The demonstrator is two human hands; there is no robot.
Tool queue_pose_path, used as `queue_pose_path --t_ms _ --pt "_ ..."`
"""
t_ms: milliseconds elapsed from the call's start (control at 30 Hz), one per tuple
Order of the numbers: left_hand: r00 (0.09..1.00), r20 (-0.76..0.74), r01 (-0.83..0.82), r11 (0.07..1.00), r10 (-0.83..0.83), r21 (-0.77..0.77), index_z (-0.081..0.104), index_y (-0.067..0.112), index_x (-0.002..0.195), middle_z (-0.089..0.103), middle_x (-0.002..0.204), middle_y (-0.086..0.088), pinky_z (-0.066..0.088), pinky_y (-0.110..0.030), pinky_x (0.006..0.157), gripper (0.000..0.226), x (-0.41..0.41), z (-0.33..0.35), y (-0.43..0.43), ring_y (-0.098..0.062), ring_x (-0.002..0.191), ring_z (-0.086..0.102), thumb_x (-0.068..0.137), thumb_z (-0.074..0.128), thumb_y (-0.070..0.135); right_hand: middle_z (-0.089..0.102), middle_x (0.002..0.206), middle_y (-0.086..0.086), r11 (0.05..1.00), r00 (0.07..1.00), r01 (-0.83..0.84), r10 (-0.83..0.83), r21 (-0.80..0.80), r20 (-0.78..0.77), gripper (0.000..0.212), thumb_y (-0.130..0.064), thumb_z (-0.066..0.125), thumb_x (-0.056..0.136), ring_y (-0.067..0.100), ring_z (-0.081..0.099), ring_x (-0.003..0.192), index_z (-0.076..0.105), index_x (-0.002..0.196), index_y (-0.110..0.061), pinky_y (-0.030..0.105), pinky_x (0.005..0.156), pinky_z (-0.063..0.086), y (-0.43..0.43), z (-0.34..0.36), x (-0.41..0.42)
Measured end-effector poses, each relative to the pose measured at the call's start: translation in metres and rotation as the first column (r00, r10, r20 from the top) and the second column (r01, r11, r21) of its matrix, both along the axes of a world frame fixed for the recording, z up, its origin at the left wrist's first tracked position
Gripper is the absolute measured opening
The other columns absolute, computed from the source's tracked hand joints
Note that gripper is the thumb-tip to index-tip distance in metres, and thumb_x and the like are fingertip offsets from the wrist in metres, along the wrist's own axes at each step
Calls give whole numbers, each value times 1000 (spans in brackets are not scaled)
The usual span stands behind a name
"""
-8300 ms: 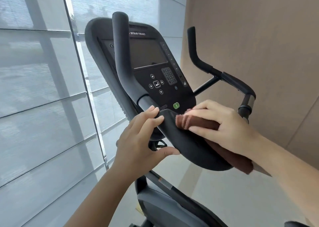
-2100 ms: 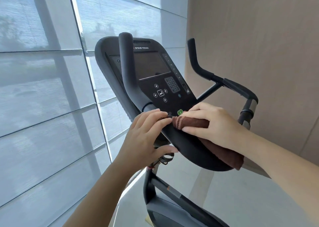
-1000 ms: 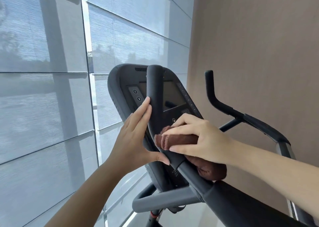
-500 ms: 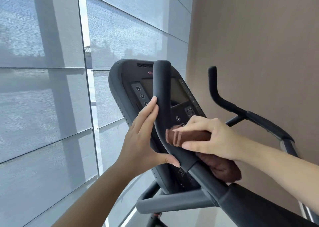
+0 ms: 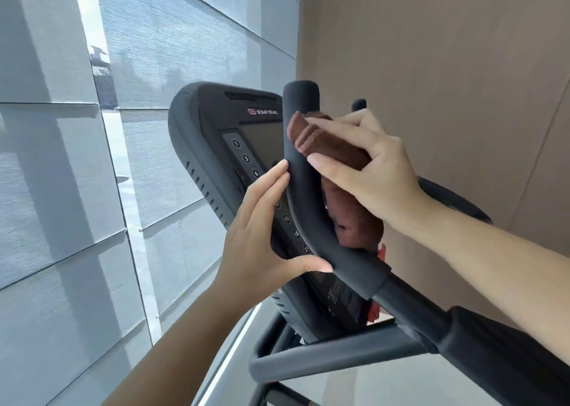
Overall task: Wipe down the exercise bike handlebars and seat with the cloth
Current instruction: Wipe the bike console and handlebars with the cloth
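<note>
The exercise bike's near handlebar [image 5: 303, 202] is a black padded bar that curves upward at the middle of the view. My right hand [image 5: 367, 165] presses a folded brown cloth [image 5: 324, 142] against the bar's right side, close under its rounded top end. The cloth's loose tail hangs behind the bar. My left hand [image 5: 259, 236] rests flat against the bar's left side lower down, fingers straight, thumb touching the bar from below. The far handlebar [image 5: 359, 103] shows only its tip behind my right hand. The seat is out of view.
The bike's black console [image 5: 228, 134] with screen and numbered buttons stands just behind the bar. A grey cross tube [image 5: 333, 356] runs below. Shaded window panels [image 5: 77, 189] fill the left side, and a tan wall [image 5: 447, 66] stands close on the right.
My right hand has slid the cloth up the handlebar from the bend to near its top end. My left hand stays flat on the bar's left side. The view has moved closer.
</note>
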State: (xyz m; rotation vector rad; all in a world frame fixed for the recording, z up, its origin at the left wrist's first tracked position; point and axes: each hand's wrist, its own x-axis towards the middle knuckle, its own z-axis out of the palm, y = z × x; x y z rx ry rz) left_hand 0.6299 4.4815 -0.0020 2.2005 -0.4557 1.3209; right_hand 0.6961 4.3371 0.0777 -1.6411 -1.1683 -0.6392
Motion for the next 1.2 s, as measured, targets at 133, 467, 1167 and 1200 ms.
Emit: queue_pose_path --t_ms 133,467,1167,1200 --pt "998 -31 58 997 -60 -56 35 -4 136 34 144 -14 26 -15 105 110 6 -1 4 -15 135 31 51 76 52 54 94 -11 967 991 -104 80 -233 -112 38 -30 70 70 -6 55 92 62 104 -44 5 84 36 -22 -6 -3" --pt "990 131 48 998 -54 51 33 -3 133 36 141 -18 30 -26 108 103 16 -5 7 -22 134 33 58 72 56 49 95 -14 832 994 -113 96 -544 -60 39 -46 65 67 0 54 96 63 106 -45 7 87 34 -41 -8 -3" --pt "953 281 -8 919 -112 394 51 5 120 58 124 -11 32 -40 98 71 45 7 86 -24 120 46 78 52 62 48 110 2 744 688 660 -655 107 313 36 -22 70 78 -8 44 102 64 113 -22 8 94 32 12 -3 -55" --pt "954 288 -37 916 -87 399 52 5 119 59 122 -11 32 -42 97 69 49 7 93 -25 119 47 79 51 61 47 109 2 723 665 664 -687 190 292 35 -19 69 78 -10 42 100 64 113 -20 6 94 31 27 5 -50"
